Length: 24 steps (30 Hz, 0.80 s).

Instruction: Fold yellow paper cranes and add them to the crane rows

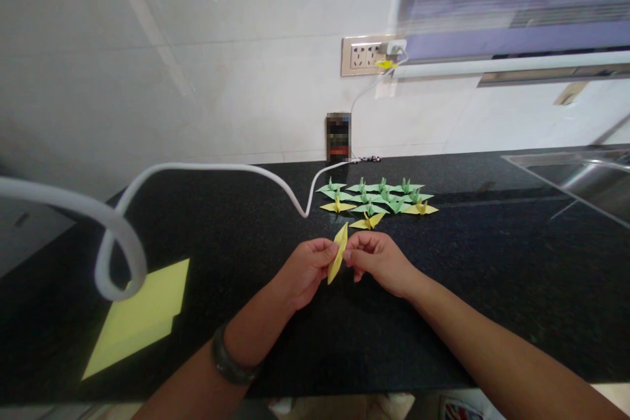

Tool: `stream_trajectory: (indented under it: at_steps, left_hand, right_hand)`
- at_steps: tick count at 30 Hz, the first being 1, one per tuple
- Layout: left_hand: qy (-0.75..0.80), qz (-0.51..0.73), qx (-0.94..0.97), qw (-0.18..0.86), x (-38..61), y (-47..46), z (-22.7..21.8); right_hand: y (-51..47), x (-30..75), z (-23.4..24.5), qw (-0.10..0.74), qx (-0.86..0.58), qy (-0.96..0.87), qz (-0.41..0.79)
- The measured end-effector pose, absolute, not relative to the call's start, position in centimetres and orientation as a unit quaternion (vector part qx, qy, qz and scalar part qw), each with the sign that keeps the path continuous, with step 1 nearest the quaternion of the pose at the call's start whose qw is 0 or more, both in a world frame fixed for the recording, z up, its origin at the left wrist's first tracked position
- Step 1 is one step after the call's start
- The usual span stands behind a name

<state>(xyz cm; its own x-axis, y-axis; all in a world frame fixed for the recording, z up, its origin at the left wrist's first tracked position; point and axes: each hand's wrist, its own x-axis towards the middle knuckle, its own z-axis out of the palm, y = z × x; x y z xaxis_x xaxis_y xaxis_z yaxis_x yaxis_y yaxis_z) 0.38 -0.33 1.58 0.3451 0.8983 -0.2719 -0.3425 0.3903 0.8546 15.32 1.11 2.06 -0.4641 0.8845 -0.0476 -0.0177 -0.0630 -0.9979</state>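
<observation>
Yellow paper (338, 261); left hand (306, 268), right hand (381, 261) pinching; both ends (344, 230) free.

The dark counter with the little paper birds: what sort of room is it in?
Probably a kitchen: the black counter runs along a pale, shiny wall with a power outlet, and what looks like a metal sink sits at the right.

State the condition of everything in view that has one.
Yellow paper piece: folded, held up
Left hand: pinching it
Right hand: touching it
Green cranes: folded, in rows
Yellow cranes: folded, wings spread
Yellow paper: lying flat
Charger: plugged in
White cable: looped at left
Blurred object: upright
</observation>
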Motion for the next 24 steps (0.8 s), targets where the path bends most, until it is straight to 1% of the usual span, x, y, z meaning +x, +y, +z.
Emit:
stream_trajectory:
  at_steps: [8,12,21,24]
  left_hand:
    - [0.405,0.443,0.346,0.721,0.59,-0.3,1.53]
    - [0.406,0.437,0.358,0.718,0.65,-0.37,1.53]
    - [0.401,0.426,0.406,0.702,0.75,-0.43,1.58]
    - [0.422,0.427,0.434,0.672,0.75,-0.45,1.56]
  right_hand:
    - [1.16,15.13,1.33,0.366,-0.427,-0.631,0.535]
    - [1.09,15.0,1.06,0.373,-0.436,-0.639,0.512]
    - [0.57,14.73,1.82,0.379,-0.401,-0.63,0.546]
    - [0.57,14.71,1.79,0.386,-0.402,-0.624,0.548]
